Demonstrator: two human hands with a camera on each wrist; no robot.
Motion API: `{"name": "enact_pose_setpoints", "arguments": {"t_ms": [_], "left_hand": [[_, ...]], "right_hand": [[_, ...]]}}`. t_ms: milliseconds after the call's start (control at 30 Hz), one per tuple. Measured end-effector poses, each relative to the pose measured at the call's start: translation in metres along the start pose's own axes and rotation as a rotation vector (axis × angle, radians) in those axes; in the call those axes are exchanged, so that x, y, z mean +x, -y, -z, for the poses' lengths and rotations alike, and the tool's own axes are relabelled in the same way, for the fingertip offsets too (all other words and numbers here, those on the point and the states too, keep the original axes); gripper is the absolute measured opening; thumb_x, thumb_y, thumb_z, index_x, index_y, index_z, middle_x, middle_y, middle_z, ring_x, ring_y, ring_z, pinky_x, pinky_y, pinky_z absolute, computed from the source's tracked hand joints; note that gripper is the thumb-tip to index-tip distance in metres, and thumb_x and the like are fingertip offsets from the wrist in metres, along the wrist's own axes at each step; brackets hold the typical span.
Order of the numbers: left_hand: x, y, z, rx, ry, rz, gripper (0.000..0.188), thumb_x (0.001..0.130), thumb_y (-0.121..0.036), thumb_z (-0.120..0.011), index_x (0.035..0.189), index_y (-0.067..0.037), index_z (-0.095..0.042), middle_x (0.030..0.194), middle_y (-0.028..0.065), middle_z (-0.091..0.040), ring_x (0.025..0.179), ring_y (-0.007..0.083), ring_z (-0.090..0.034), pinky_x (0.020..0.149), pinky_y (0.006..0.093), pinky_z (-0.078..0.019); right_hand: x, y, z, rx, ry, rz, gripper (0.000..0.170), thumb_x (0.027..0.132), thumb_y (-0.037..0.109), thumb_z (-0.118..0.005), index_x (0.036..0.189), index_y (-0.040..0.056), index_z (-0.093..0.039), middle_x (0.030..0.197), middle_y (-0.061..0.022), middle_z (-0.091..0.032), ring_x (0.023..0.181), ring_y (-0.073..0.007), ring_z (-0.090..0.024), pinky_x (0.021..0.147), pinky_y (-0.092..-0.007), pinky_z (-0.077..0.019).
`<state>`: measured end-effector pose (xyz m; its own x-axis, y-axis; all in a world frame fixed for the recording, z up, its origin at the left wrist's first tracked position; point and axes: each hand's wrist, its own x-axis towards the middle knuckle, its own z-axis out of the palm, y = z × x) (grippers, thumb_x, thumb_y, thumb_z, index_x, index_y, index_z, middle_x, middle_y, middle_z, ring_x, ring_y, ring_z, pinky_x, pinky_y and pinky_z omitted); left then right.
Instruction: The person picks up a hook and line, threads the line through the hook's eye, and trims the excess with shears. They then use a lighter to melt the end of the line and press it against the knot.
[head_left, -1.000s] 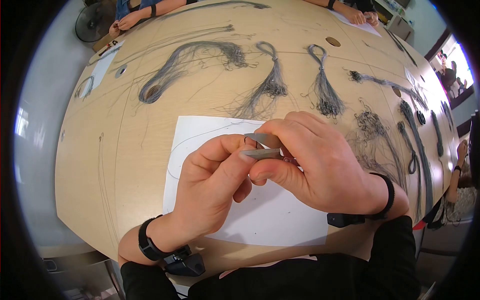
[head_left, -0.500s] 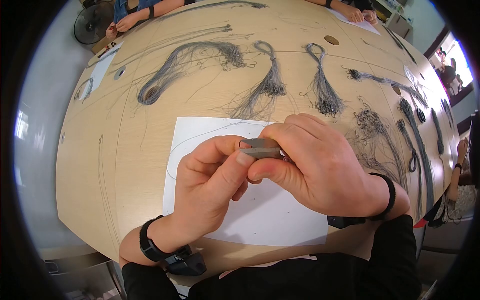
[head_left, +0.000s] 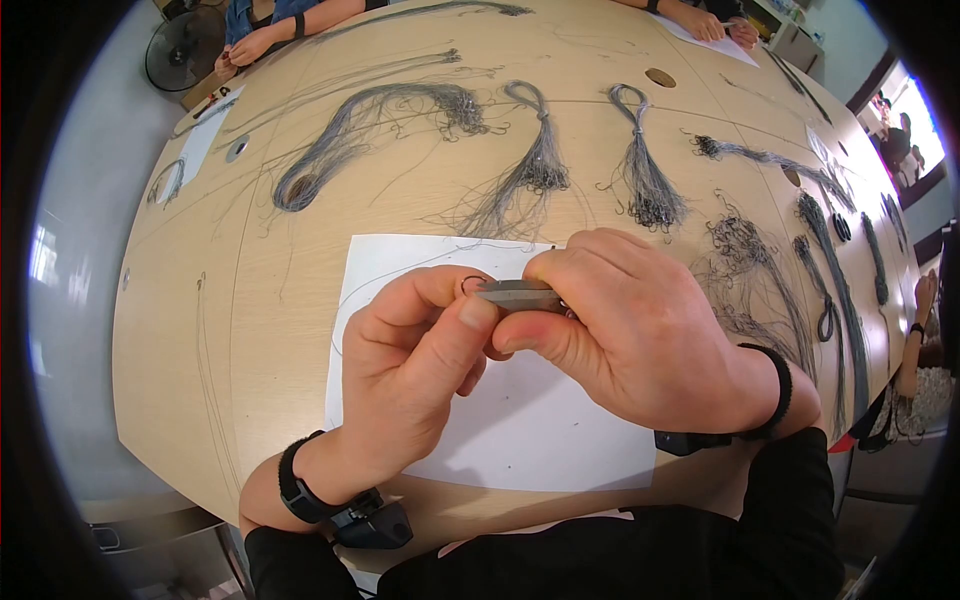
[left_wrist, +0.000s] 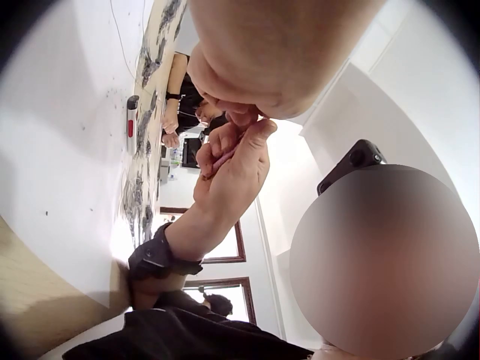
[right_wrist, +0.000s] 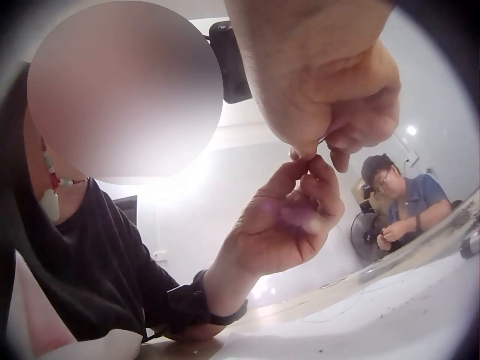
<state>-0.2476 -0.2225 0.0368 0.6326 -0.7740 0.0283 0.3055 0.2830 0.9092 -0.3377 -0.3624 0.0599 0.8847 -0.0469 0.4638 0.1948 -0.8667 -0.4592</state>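
Note:
In the head view my left hand point(head_left: 405, 355) pinches a small dark fish hook point(head_left: 470, 284) between thumb and forefinger, above a white sheet of paper point(head_left: 520, 445). A thin line loops over the paper's left part. My right hand point(head_left: 640, 330) grips small thread snips whose grey blades point(head_left: 517, 292) lie together, their tips right at the left thumb. Most of the snips is hidden in the right palm; a pinkish strip point(left_wrist: 220, 161) of the handle shows in the left wrist view. Both hands meet fingertip to fingertip in the right wrist view.
Beyond the paper lie bundles of hooked line, two tied in loops point(head_left: 540, 150) point(head_left: 642, 160), and a long curved bundle point(head_left: 350, 130). Tangled hooks and lines point(head_left: 745, 270) spread at the right, near black-handled scissors point(head_left: 842, 227). Other people's hands point(head_left: 255, 45) work across the table.
The snips' blades stood apart a second ago and have come together. My left hand has shifted slightly left, and the dark hook shows more clearly beside the blade tips.

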Motion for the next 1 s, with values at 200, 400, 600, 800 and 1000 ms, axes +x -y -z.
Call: {"name": "enact_pose_setpoints", "arguments": {"t_ms": [200, 400, 600, 800, 1000], "left_hand": [[0.001, -0.001, 0.0, -0.009, -0.007, -0.026, 0.014, 0.083, -0.01, -0.05, 0.093, -0.002, -0.053, 0.073, 0.0048, -0.056, 0.06, 0.0055, -0.049, 0.045, 0.0157, -0.0357], [0.0, -0.004, -0.003, -0.002, -0.041, -0.048, 0.012, 0.083, -0.01, -0.049, 0.091, -0.002, -0.053, 0.076, 0.0062, -0.058, 0.06, 0.0065, -0.05, 0.045, 0.0158, -0.0357], [0.002, -0.003, 0.0, 0.003, 0.0, -0.035, 0.011, 0.083, -0.008, -0.048, 0.089, -0.001, -0.053, 0.077, 0.0068, -0.058, 0.062, 0.0072, -0.051, 0.047, 0.0164, -0.0369], [0.0, 0.003, 0.003, 0.08, 0.086, -0.062, 0.007, 0.079, -0.002, -0.053, 0.085, 0.001, -0.054, 0.077, 0.0057, -0.058, 0.066, 0.008, -0.052, 0.058, 0.0195, -0.0436], [0.0, 0.005, 0.003, 0.04, 0.116, -0.071, 0.006, 0.079, -0.002, -0.052, 0.085, 0.001, -0.054, 0.079, 0.0064, -0.057, 0.067, 0.009, -0.053, 0.06, 0.0207, -0.0446]], "right_hand": [[-0.001, -0.003, -0.003, 0.004, -0.021, 0.023, 0.027, 0.072, 0.025, -0.06, 0.079, 0.0004, -0.051, 0.064, -0.0094, -0.049, 0.058, -0.0264, -0.048, 0.052, -0.0331, -0.0383], [0.001, -0.005, -0.003, 0.16, 0.023, 0.002, 0.026, 0.075, 0.025, -0.059, 0.079, 0.0001, -0.051, 0.061, -0.0094, -0.048, 0.054, -0.0243, -0.047, 0.049, -0.0309, -0.0374], [0.004, -0.001, 0.006, 0.357, -0.02, -0.071, 0.027, 0.074, 0.023, -0.062, 0.083, -0.0006, -0.053, 0.059, -0.0021, -0.045, 0.05, -0.009, -0.04, 0.045, -0.0214, -0.0319], [0.002, -0.004, 0.001, 0.546, 0.011, -0.223, 0.013, 0.072, 0.007, -0.057, 0.083, 0.0001, -0.054, 0.061, 0.0002, -0.047, 0.052, -0.0039, -0.037, 0.045, -0.0176, -0.0299], [0.004, -0.008, -0.002, 0.491, -0.017, -0.084, 0.008, 0.072, 0.006, -0.056, 0.076, 0.0018, -0.05, 0.063, -0.0008, -0.048, 0.051, -0.0062, -0.039, 0.044, -0.0186, -0.0318]]}}
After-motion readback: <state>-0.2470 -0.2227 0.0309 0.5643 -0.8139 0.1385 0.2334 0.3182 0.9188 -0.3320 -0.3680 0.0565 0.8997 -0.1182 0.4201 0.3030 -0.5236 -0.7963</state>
